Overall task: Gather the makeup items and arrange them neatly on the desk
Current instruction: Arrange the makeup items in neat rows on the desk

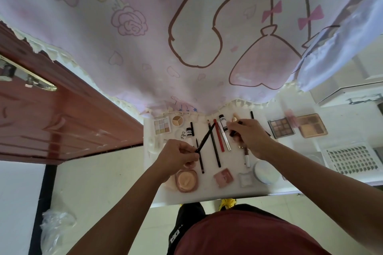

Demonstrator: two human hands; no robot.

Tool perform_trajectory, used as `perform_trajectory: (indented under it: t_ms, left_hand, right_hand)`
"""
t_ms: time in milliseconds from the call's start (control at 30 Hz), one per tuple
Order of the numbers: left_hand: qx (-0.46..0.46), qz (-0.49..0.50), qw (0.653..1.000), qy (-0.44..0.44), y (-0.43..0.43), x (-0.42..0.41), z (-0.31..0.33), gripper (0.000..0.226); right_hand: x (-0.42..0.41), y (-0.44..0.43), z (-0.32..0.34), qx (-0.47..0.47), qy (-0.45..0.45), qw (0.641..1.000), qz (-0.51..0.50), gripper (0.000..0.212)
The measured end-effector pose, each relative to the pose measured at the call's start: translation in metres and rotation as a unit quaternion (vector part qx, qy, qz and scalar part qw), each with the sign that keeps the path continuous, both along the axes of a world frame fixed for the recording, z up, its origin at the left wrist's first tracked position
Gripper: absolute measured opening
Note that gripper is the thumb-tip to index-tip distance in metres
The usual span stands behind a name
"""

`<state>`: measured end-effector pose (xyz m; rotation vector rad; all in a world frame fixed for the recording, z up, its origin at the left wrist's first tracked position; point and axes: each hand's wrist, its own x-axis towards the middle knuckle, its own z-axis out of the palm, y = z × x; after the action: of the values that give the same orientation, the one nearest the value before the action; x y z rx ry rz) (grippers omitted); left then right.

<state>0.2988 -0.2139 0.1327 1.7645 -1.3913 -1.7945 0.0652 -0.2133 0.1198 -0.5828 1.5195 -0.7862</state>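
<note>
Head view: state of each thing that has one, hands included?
left hand, pinching the black pencil
black pencil, slanted, its tip near the red pencil's far end
red pencil, lying flat
right hand, gripping a dark pencil
dark pencil, held, mostly hidden
peach jar, contents showing
round white compact, closed
brown eyeshadow palette, pans showing

a bedroom at home: cartoon curtain [186, 37], wooden door [62, 109], white desk [207, 192].
</note>
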Motion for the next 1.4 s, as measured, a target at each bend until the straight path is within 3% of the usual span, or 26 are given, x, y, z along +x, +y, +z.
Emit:
perform_trajectory:
  t_ms: [300,433,533,667,933,1067,1267,1400]
  left_hand:
    - [-0.007,0.026,1.000,-0.012,-0.005,-0.003,-0.011,0.011]
    - [-0.001,0.015,1.000,-0.023,-0.006,-0.003,-0.014,0.013]
    - [-0.006,0.014,0.999,-0.052,-0.011,0.009,-0.016,0.019]
    - [-0.034,0.037,0.994,-0.092,-0.018,0.037,-0.022,0.025]
    - [-0.040,0.070,0.989,-0.122,-0.019,0.077,-0.024,0.019]
    - [-0.037,0.069,0.990,-0.118,-0.024,0.085,-0.025,0.020]
    - [-0.034,0.070,0.992,-0.102,-0.036,0.098,-0.024,0.022]
    - [-0.026,0.075,0.992,-0.094,-0.039,0.108,-0.024,0.022]
  right_hand:
    - [0.034,-0.009,-0.017,0.017,-0.057,0.995,0.074,0.015]
    - [0.043,-0.020,-0.027,0.021,-0.021,0.996,0.080,0.017]
    - [0.043,-0.036,-0.039,0.005,0.072,0.992,0.103,0.024]
    - [0.050,-0.054,-0.069,0.012,0.253,0.937,0.241,0.035]
    - [0.088,-0.062,-0.108,0.055,0.395,0.836,0.378,0.029]
    - [0.091,-0.064,-0.113,0.084,0.405,0.834,0.366,0.030]
    - [0.082,-0.090,-0.109,0.080,0.381,0.876,0.285,0.026]
    - [0.091,-0.117,-0.108,0.063,0.408,0.866,0.283,0.024]
